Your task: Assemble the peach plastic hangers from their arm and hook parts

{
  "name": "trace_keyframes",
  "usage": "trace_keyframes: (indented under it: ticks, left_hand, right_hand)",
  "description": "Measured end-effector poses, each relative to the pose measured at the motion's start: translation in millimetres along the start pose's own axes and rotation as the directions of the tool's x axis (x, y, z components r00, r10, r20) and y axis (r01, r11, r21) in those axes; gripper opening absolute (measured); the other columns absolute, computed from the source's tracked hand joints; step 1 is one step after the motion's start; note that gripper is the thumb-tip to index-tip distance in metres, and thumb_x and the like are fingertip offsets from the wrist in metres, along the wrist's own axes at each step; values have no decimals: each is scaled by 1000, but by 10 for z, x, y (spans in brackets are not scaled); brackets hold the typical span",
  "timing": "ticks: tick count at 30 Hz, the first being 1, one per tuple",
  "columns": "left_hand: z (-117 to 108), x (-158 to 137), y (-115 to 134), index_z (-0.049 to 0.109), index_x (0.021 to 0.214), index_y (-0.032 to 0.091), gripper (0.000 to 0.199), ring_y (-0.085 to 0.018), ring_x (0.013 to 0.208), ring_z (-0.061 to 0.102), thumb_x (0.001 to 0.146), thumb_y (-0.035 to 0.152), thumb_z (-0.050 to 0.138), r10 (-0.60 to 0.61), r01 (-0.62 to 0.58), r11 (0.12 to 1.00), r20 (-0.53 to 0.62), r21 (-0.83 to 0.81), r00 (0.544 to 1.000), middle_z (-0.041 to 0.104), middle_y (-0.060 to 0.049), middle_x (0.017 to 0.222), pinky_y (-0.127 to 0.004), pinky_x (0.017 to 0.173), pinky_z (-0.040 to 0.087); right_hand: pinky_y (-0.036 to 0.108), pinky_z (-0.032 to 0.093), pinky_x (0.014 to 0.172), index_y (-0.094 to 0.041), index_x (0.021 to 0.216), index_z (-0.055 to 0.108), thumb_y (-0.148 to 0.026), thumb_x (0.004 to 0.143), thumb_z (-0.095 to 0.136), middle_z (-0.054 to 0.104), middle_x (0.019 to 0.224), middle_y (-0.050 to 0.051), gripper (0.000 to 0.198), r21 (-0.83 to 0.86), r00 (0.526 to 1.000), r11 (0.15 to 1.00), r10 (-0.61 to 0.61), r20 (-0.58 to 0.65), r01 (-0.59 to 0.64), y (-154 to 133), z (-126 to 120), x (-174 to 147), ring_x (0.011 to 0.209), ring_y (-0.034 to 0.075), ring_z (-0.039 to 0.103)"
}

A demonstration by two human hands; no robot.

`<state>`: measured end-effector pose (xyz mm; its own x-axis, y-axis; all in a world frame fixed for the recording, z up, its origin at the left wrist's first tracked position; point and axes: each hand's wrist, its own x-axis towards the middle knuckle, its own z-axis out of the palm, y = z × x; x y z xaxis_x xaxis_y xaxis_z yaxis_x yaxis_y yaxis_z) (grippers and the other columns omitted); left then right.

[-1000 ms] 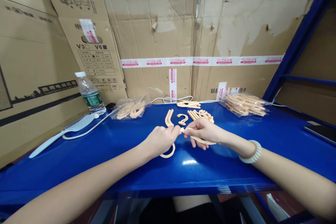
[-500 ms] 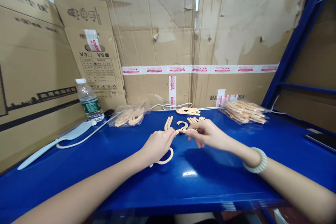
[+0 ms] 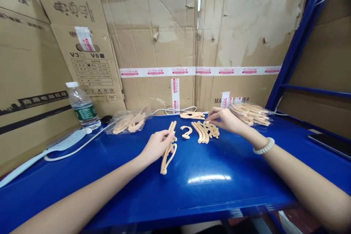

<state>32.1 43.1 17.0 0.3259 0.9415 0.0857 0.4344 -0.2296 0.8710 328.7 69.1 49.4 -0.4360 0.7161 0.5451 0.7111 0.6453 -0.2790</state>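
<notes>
My left hand (image 3: 158,145) is closed around a beige plastic hanger piece (image 3: 163,166), whose long arm and curved loop stick out below the fingers toward me. Two straight beige hanger arms (image 3: 172,126) lie just beyond that hand. To their right, a hanger hook (image 3: 186,132) rests by itself on the blue table. My right hand (image 3: 223,119) pinches at the edge of a heap of small beige hanger parts (image 3: 212,131); what sits between its fingertips is too small to make out. Several curved hanger arms (image 3: 200,132) lie side by side left of that heap.
Bagged beige pieces lie at the left (image 3: 130,121) and right (image 3: 251,113). Further left are a water bottle (image 3: 85,108) and a pale blue fan-like object (image 3: 64,140) with a cable. A phone (image 3: 329,144) lies far right. Cardboard sheets (image 3: 159,44) wall the back.
My hands have parted. The right one has moved away to the heap of small parts; the left has drawn slightly toward me, its hanger piece now pointing down. The view has shifted slightly.
</notes>
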Motion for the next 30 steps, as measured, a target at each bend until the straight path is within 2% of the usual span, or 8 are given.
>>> trace_keyframes:
  ticks: [5,12,15,18,20,24,27,30]
  left_hand:
    - [-6,31,-5,62,91,12,30,-9,48,58,99,39,51,-120,123,976,27,-182,992,61,4,63,-21,46,49]
    - [-1,8,18,57,88,13,26,-9,50,61,97,37,54,-131,110,926,-34,-360,991,63,3,63,-18,45,50]
    - [6,6,26,55,84,14,30,-10,50,63,91,42,61,-121,86,909,-60,-408,991,66,0,62,-17,45,51]
    - [7,12,19,55,82,15,36,-10,49,63,84,48,68,-110,59,898,-94,-436,989,67,-1,61,-17,46,53]
    - [7,18,8,54,80,15,38,-11,49,64,81,50,70,-101,39,895,-117,-444,988,68,-1,61,-18,45,54]
    - [8,20,-6,53,79,16,38,-11,48,64,79,49,72,-79,5,897,-149,-442,986,68,0,59,-18,45,54]
    - [8,11,1,52,79,16,36,-11,48,64,80,47,71,-59,-16,903,-161,-429,985,68,0,59,-17,45,53]
    - [5,-3,10,50,80,17,32,-11,49,65,84,44,66,-35,-36,911,-163,-411,986,70,-2,62,-17,46,53]
  right_hand:
    - [32,52,68,-20,79,80,-5,74,57,69,84,8,28,-93,996,995,-27,81,34,135,34,-5,70,20,65]
    - [28,53,65,-18,75,78,7,63,52,71,78,7,37,-160,983,982,-71,170,99,199,34,-21,69,20,67]
    - [33,55,72,-16,90,76,7,67,46,71,88,10,44,-163,984,977,-121,129,141,32,34,-30,78,23,67]
    - [40,52,88,-14,113,68,0,80,44,66,107,14,43,-131,975,967,-214,55,219,-321,93,-50,100,25,63]
    - [39,50,91,-18,119,63,-6,87,44,64,113,11,39,-87,951,947,-308,39,310,-596,167,-79,106,23,59]
    - [42,48,86,-17,113,64,-14,88,50,65,109,12,29,-85,850,848,-511,131,523,-963,308,-148,98,25,54]
    - [46,43,90,-14,110,64,-23,90,56,65,107,13,24,-164,815,806,-524,247,569,-997,354,-171,102,28,51]
    - [47,38,94,-14,111,64,-28,94,56,65,107,13,24,-207,813,796,-506,288,569,-935,369,-172,105,28,50]
